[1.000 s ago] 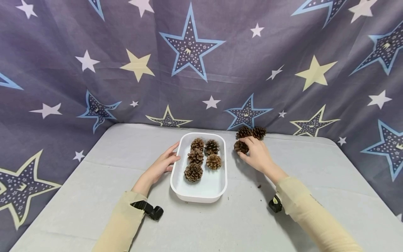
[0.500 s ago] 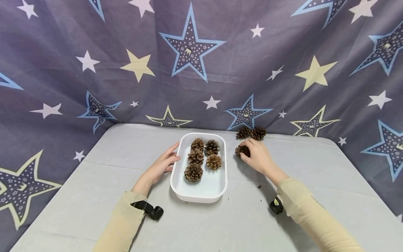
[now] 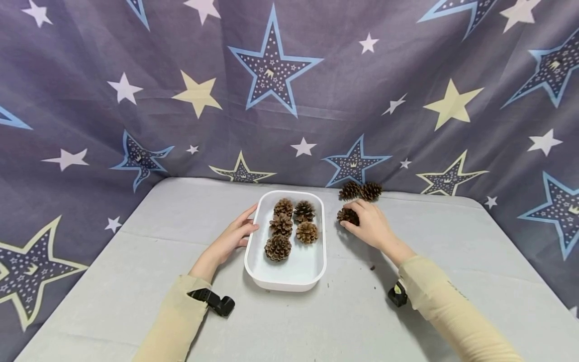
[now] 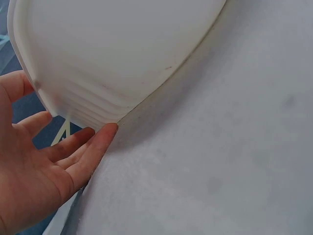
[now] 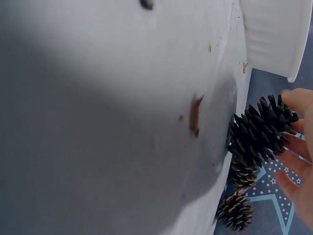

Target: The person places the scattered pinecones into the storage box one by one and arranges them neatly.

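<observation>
Seemingly for pickup, a right-of-centre pinecone (image 3: 347, 216) is gripped by the right hand (image 3: 373, 225), the tub (image 3: 286, 286) touched by the relaxed left hand (image 3: 231, 236). Leftward lifting seems needed.

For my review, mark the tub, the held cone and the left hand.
Tub (image 3: 300, 265), head view: bare inside floor, near end.
Held cone (image 5: 259, 131), right wrist view: scales at its middle.
Left hand (image 3: 228, 241), head view: back of the hand.
</observation>
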The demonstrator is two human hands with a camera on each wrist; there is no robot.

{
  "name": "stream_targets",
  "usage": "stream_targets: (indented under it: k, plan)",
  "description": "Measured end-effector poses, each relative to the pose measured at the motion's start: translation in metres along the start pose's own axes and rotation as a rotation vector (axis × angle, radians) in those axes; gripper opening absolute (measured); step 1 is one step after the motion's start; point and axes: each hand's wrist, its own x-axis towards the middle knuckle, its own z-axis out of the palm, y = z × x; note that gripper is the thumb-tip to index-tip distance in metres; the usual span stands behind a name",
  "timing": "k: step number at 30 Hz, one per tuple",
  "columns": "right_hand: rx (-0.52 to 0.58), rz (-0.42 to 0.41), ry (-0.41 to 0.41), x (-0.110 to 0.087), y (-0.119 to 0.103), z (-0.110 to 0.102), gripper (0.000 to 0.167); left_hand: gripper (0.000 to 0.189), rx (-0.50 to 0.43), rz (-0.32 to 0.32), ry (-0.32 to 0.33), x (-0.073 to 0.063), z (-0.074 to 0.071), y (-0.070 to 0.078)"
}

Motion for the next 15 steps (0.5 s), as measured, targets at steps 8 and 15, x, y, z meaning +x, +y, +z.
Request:
stream_targets:
  k: [8,15]
  plan:
    - [-0.009,0.002,0.02,-0.0011,0.0023,0.0012,0.048,0.064,0.0,0.008,-0.004,-0.0011,0.0003,0.0007]
    - [0.002,0.013,-0.005,0.0005,-0.0013,-0.0039,0.048,0.063,0.007,0.006,-0.002,-0.0018,0.0006,0.0012]
